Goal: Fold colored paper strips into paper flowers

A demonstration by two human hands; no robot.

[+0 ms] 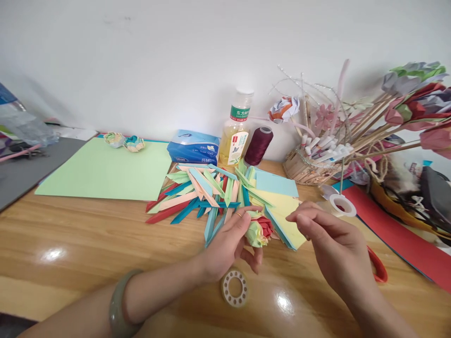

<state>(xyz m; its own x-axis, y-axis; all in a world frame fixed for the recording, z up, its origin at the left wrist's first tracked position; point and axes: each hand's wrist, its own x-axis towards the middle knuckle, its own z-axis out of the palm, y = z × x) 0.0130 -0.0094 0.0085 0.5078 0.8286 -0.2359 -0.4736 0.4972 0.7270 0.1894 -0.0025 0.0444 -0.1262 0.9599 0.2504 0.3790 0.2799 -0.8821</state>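
left fingers (pixel 241 226) hold a green-and-red paper flower (pixel 260 230)

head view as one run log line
left hand: holding paper flower | right hand: pinched, apart from flower, any content unclear | tape roll: on table

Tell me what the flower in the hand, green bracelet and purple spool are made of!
The flower: matte paper, it seems, by its folded edges. The bracelet: maybe stone or plastic, by its smooth, softly shiny green surface. The spool: probably thread, slightly shiny, wound smoothly.
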